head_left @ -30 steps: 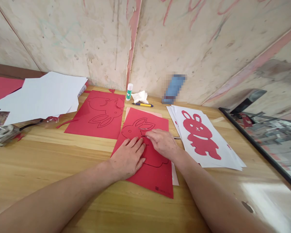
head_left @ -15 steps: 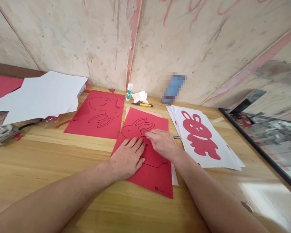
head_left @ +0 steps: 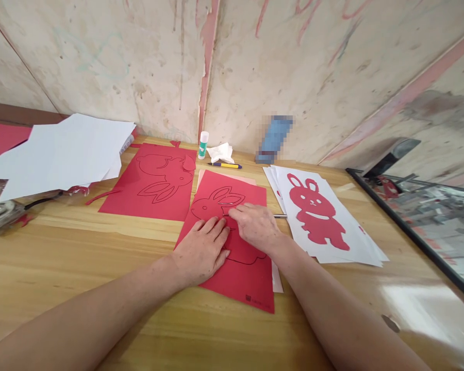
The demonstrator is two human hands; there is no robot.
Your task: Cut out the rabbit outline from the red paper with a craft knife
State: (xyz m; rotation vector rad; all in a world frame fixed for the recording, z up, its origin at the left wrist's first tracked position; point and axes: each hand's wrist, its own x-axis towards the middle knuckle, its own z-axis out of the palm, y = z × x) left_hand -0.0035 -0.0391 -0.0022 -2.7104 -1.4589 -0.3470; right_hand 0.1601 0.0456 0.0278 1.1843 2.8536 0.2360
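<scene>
Head view: bench (head_left: 139, 330) is carrying a red sheet (head_left: 251, 288), front and centre, bearing a drawn rabbit (head_left: 212, 203). Left hand (head_left: 203, 251) is lying flat on it, fingers slightly spread; right hand (head_left: 255, 225) is pinching a slim tool (head_left: 280, 216), its tip seemingly at the rabbit's neck. Progress, by judgement: early. A pale slit (head_left: 227, 203) is showing at an ear's base; the lower body outline (head_left: 237, 263) is appearing uncut, so most cutting is presumably remaining. Line under the hands: cannot tell.

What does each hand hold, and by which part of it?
The right hand grips a slim, silvery tool near its tip, its middle hidden. The left hand holds nothing; it lies on the red paper sheet with a rabbit outline.
</scene>
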